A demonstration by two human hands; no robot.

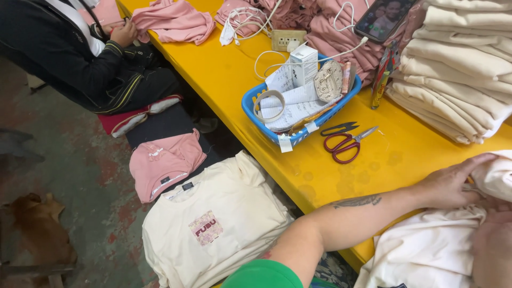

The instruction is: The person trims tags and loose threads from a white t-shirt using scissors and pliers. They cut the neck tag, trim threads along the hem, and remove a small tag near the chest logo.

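Hands first: the right hand (493, 250) is mostly out of frame, grip unclear, while the left hand (450, 184) lies flat on a cream garment (426, 250) at the yellow surface's (330, 176) near edge. Beyond lie red scissors (346, 143), then a blue basket (250, 106).

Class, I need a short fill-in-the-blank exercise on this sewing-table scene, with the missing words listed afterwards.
1. The red-handled metal scissors lie on the ____ wooden table.
2. The blue plastic basket stands to the ____ of the scissors in the picture.
3. The person's left hand rests on a ____ cloth garment.
4. The tall stack of folded cream garments sits at the table's ____ side.

Missing words: yellow; left; cream; right
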